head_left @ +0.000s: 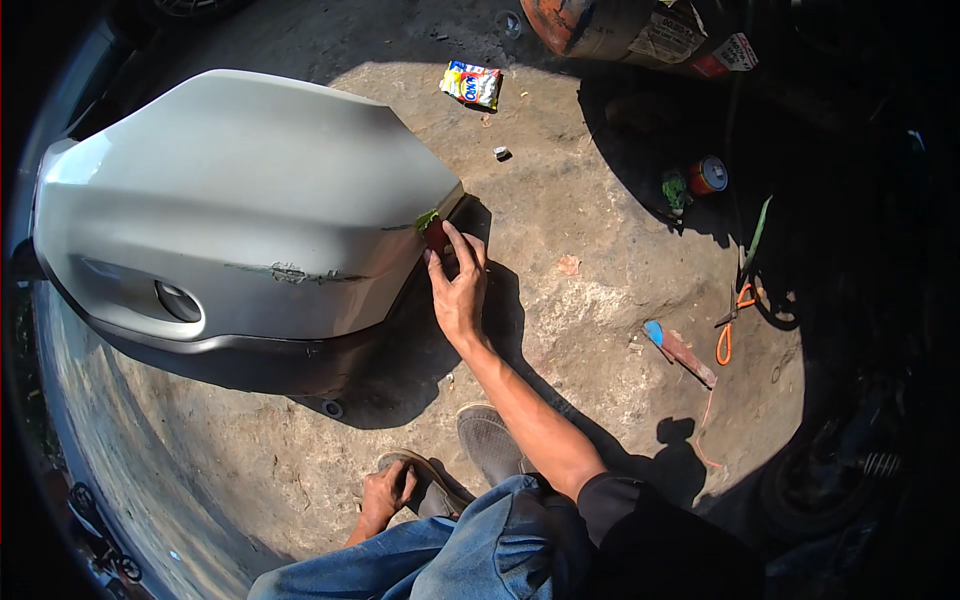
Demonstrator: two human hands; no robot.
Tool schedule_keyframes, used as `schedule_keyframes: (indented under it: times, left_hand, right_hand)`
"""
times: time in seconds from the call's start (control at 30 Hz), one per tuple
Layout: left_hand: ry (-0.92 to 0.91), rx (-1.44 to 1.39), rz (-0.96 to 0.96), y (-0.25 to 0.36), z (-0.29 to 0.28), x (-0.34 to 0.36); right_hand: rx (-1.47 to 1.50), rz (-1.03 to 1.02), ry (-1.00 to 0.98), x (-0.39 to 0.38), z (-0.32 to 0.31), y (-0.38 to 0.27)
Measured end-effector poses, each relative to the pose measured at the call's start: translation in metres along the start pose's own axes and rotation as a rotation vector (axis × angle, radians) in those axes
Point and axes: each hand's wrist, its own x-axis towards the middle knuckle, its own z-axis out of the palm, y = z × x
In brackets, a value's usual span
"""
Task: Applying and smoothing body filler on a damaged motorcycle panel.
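Note:
A silver-grey car bumper (270, 190) lies on the ground at the left, with a scraped patch (290, 273) on its side. At its right-hand edge my right hand (460, 285) pinches a small dark red flat piece (436, 236) between thumb and fingers. Green paste (427, 218) shows at the tip of this piece, against the bumper; whether it sticks to the piece or the bumper I cannot tell. Low down by my shoe, my left hand (386, 496) hangs with fingers loosely bent and the thumb apart. Nothing shows in it.
Right of my arm lie a putty knife (682, 355) with a blue end and orange-handled scissors (735, 320). Farther off are a drink can (708, 176), a crumpled colourful packet (471, 86) and a rusty orange container (580, 28). My shoes (490, 440) stand close to the bumper.

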Motion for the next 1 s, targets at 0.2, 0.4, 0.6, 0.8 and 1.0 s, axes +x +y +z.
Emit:
schedule_keyframes:
  times: [0.2, 0.4, 0.6, 0.8, 1.0]
  left_hand:
    - [-0.023, -0.006, 0.000, 0.000, -0.002, 0.000]
    - [-0.009, 0.010, 0.005, 0.002, -0.002, 0.001]
    - [-0.011, 0.001, 0.001, -0.002, 0.001, -0.001]
    - [0.002, 0.002, 0.007, -0.002, -0.001, -0.001]
    - [-0.023, 0.041, -0.010, 0.000, -0.003, -0.002]
  right_hand:
    - [0.010, 0.010, -0.013, -0.004, -0.003, 0.003]
    - [0.006, 0.013, 0.018, -0.002, -0.003, -0.004]
    - [-0.002, -0.003, -0.005, 0.002, 0.000, 0.001]
    - [-0.031, 0.002, -0.017, -0.004, -0.004, 0.003]
    - [-0.050, 0.137, -0.028, -0.005, -0.013, -0.010]
